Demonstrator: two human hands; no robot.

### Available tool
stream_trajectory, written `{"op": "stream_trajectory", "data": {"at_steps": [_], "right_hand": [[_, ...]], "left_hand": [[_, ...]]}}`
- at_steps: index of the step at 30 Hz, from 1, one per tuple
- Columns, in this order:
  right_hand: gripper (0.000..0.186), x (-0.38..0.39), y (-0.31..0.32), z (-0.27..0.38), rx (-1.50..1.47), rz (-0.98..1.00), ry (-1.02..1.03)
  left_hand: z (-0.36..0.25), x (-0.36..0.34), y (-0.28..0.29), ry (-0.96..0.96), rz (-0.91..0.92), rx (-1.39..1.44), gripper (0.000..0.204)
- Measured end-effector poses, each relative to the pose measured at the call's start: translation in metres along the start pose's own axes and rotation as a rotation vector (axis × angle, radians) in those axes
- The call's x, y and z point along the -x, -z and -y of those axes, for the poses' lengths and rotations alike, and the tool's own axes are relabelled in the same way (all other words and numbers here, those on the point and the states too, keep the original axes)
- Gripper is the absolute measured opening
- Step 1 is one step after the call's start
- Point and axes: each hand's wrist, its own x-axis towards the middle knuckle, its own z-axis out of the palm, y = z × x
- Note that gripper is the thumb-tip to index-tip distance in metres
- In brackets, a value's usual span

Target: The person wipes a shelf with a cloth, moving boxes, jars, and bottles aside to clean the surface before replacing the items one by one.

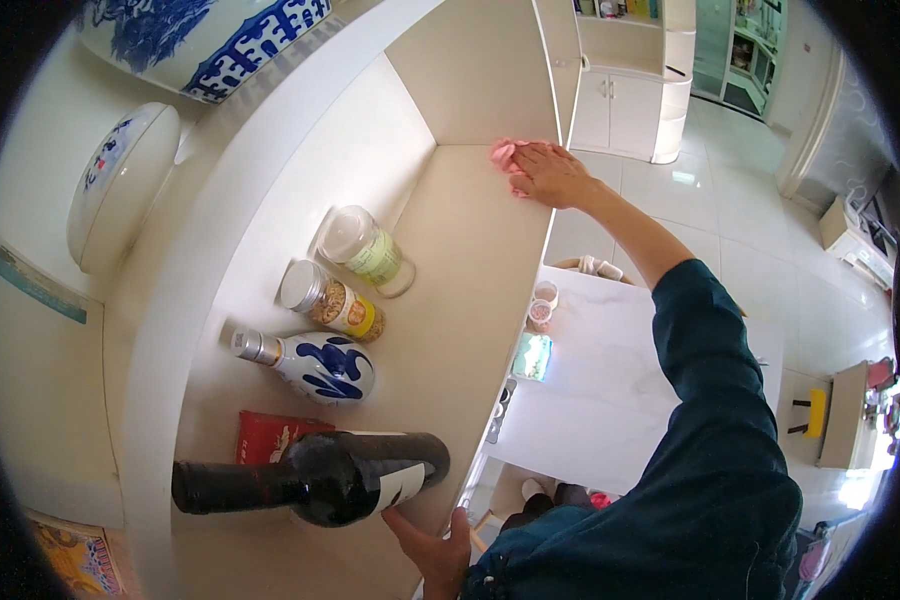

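At the far end of a cream shelf, my right hand presses down on a bunched pink cloth, close to the shelf's front edge. Its fingers lie over the cloth and cover part of it. Low in the picture is my left hand, thumb and a finger apart. One fingertip meets the side of a dark wine bottle with a pale label; I cannot tell whether other fingers are behind it. Beside that bottle are a red packet and a white bottle with blue swirls.
Farther along stand a jar with a yellow label and a clear jar with a pale lid. A blue-and-white lidded dish sits on another shelf. A white marble-look table carries a tissue pack and small cups.
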Motion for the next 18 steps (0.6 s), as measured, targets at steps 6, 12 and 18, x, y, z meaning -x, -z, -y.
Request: {"op": "stream_trajectory", "data": {"at_steps": [6,12,18], "right_hand": [[0.055,0.019,-0.017,-0.006,-0.108,-0.17,-0.046],[0.043,0.044,-0.023,0.024,-0.189,-0.348,-0.049],[0.044,0.1,-0.012,0.096,-0.233,-0.378,-0.011]], "left_hand": [[-0.007,0.004,0.002,0.063,0.012,-0.017,0.09],[-0.008,0.0,0.001,-0.068,0.027,-0.077,0.093],[-0.001,0.002,0.003,-0.115,0.018,-0.098,0.094]]}}
